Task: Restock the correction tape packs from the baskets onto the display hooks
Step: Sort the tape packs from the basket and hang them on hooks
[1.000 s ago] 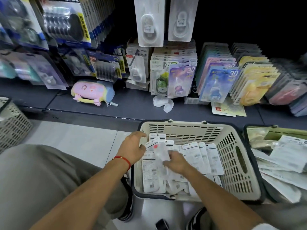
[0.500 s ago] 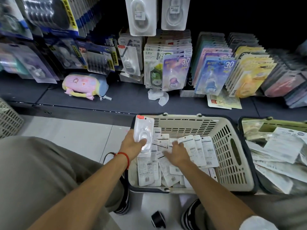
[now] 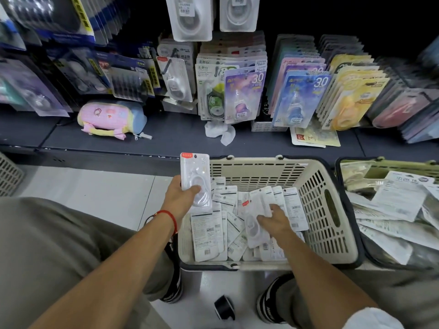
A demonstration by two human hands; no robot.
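A cream plastic basket [image 3: 332, 210] on the floor holds several white correction tape packs [image 3: 204, 236], most lying face down. My left hand [image 3: 180, 198] grips one clear pack with a red corner tag [image 3: 195, 181], upright at the basket's near-left corner. My right hand [image 3: 273, 219] is inside the basket and pinches a second pack with a red tag [image 3: 254, 222], lifted a little off the pile. White packs of the same kind hang on display hooks [image 3: 190, 17] at the top centre.
A second, green-rimmed basket [image 3: 389, 162] with larger packs stands at the right. A low dark shelf [image 3: 180, 136] carries hanging coloured tape packs [image 3: 297, 98], a pink pouch [image 3: 107, 117] and crumpled paper [image 3: 221, 134]. Another basket's corner [image 3: 9, 176] is at far left. A black tape roll [image 3: 224, 309] lies between my shoes.
My left hand has taken one pack out of the basket and raised it upright. My right hand has gone from sorting the pile to pinching and lifting a second pack.
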